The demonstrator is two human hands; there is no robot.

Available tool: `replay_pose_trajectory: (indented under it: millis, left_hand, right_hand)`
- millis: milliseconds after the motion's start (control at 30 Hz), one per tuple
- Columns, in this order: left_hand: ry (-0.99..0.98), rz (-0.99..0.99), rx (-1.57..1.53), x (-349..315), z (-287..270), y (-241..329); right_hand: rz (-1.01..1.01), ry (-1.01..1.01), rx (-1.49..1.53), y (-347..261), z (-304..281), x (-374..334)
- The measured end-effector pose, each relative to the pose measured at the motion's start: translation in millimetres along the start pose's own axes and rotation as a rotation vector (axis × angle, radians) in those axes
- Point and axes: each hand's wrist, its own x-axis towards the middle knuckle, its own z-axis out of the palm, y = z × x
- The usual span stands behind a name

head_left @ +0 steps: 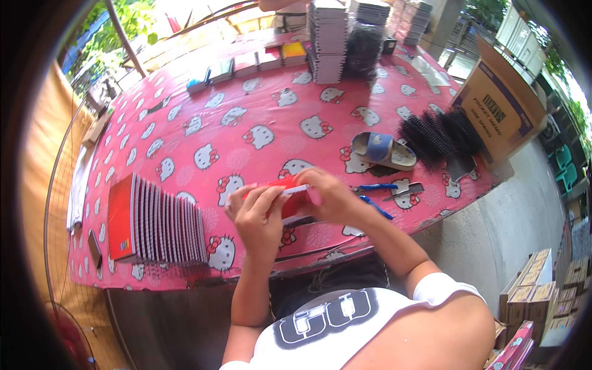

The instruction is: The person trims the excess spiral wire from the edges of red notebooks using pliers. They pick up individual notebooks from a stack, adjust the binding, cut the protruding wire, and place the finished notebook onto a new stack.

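Note:
Between my two hands, over the near middle of the table, is a small red-covered notebook [293, 208] with white page edges. My left hand [256, 213] grips its left side, fingers curled over the top. My right hand [328, 195] is closed on its right end, a little blurred. To the left stands a row of red notebooks [151, 225], packed upright side by side. Right of my right hand lie a blue-handled tool [377, 187] and a second blue-handled piece [376, 208], whose kind is hard to make out.
A blue and grey slipper [383, 150] and black spiral binding coils [441, 137] lie to the right, before an open cardboard box [499, 105]. Tall notebook stacks [327, 43] and several small coloured pads [269, 57] line the far side of the pink patterned table [203, 132].

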Motion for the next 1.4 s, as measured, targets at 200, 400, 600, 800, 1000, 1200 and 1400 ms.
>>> replay_pose_trajectory:
  millis: [200,400,600,800,1000,1200,1400]
  left_hand:
    - [-0.012,-0.032,-0.212,15,-12,8]
    - [-0.009,-0.052,-0.177,13,-7,7]
    - [-0.047,-0.101,-0.201,14,-10,6]
    - [0.019,-0.086,-0.193,9,-4,5]
    - [0.015,-0.060,-0.197,10,-4,7]
    - [0.037,-0.078,-0.169,9,-7,10]
    - [0.042,-0.052,-0.177,5,0,3]
  right_hand:
    - [0.522,0.452,-0.918,147,-202,-19]
    - [0.677,0.248,-1.091,180,-229,-27]
    - [0.083,0.450,-0.996,127,-176,-11]
    - [-0.120,0.091,-0.099,-2,-46,-12]
    - [-0.180,0.159,-0.131,7,-42,0]
    - [-0.018,-0.151,0.007,-2,-51,8]
    - [-0.153,-0.038,-0.282,-12,-34,4]
